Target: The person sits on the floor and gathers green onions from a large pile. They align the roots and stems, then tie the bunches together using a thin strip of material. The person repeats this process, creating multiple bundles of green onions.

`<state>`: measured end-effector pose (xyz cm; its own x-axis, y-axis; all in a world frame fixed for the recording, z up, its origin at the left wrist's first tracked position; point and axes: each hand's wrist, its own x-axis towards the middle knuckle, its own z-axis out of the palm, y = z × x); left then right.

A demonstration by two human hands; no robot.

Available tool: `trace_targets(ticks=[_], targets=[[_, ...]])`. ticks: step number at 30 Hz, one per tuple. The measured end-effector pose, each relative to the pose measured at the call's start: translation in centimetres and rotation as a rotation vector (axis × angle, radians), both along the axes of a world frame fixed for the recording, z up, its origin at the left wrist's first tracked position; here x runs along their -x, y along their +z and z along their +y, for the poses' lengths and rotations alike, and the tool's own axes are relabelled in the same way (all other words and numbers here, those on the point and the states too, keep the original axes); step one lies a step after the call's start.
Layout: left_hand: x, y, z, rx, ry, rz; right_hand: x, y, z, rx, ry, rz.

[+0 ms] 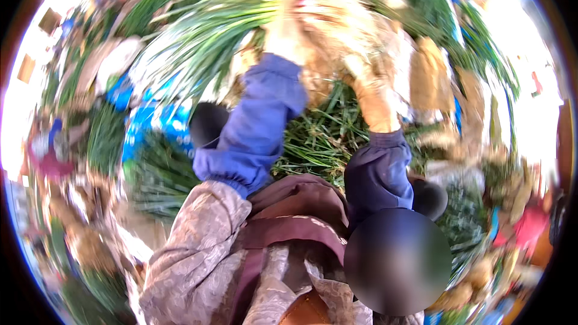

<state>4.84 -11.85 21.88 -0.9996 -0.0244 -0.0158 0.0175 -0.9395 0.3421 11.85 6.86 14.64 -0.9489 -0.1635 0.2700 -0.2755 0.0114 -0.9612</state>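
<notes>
Long-leaved green stalks, probably green onions (216, 22), fan out to the left at the top middle, their pale root end lying to the right. My left hand (286, 31), blurred by motion, is closed around the stalks near their lower part. Beside it, my right hand (368, 88) reaches up against a tan, root-like mass (343, 22); its fingertips blur into this mass, so its hold is unclear. Loose green leaves (320, 140) lie in a heap between my forearms, just in front of the maroon apron (298, 230).
A blue printed plastic bag (158, 122) lies left of my left sleeve. More green bundles (106, 140) surround me on both sides. A tan wrapped bundle (431, 76) is at the right. People in red clothing (530, 225) are at the far right edge.
</notes>
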Motion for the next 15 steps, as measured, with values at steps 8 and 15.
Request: trace_targets(ticks=[8,15], targets=[[-4.9,-0.1,-16.2,0.158,0.353,0.218,1.4,-6.2,4.5,0.316,0.549,-0.32],[-26.9,-5.7,-36.5,0.538,0.415,0.231,-1.5,-12.6,3.1,-0.159,0.1,-0.708]])
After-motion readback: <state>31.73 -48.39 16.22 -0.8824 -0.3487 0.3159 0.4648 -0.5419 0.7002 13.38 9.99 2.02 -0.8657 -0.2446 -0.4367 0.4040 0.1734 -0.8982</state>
